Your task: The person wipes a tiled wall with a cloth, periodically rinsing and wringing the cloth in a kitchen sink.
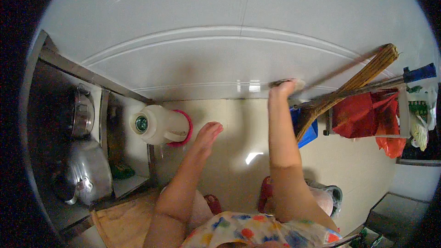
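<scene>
My right hand (285, 88) reaches forward to the lower part of the light wall (206, 67), pressing a pale, blurred thing (299, 84), perhaps a cloth, against or close to it. What exactly it is cannot be made out. Over the tiled floor (234, 137), my left hand (210, 132) is held with its fingers extended and nothing in it. To its left stands a cream thermos jug (155, 124) with an open top and a handle, on a pink-red ring (187, 127).
A straw broom (358, 75) leans at the right, over a blue dustpan or bin (308, 134). Beyond are red bags (368, 113) on a rack. Metal pots (91, 172) fill a shelf at the left, near a wooden board (127, 220). A lined bin (336, 196) stands by my right leg.
</scene>
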### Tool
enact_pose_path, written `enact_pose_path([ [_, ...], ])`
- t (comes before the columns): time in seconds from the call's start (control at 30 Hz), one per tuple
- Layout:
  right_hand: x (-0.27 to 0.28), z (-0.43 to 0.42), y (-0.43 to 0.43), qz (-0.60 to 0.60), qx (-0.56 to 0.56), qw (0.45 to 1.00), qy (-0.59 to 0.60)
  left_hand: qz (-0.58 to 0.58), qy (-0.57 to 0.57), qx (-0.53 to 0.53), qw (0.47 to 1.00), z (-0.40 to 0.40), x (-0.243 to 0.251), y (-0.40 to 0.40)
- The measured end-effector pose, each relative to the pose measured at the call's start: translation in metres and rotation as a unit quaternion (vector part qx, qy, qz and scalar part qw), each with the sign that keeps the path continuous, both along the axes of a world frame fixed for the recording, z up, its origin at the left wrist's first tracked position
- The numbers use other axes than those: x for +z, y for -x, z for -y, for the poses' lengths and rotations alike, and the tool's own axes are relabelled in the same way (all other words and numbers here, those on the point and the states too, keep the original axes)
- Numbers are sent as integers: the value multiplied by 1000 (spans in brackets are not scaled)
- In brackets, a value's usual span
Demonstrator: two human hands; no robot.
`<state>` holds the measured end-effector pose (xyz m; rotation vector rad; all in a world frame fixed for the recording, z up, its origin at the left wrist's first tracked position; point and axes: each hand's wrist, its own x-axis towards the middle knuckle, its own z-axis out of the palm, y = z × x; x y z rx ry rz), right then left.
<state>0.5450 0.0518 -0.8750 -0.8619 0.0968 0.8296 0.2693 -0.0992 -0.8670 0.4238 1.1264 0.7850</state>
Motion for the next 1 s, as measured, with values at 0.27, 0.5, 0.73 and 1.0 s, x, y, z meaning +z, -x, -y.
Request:
enact_pose_path([
  [0.27, 49, 9, 183, -142, 133, 981, -3, 7, 15, 27, 999, -3, -40, 29],
  [0.5, 45, 22, 220, -238, 326, 915, -20, 42, -32, 60, 997, 0, -27, 31],
  [0.73, -27, 71, 79, 517, 277, 783, 206, -20, 3, 37, 999, -8, -3, 19],
  [1.0, 91, 82, 65, 842, 47, 535, -44, -41, -16, 49, 998, -7, 2, 14],
])
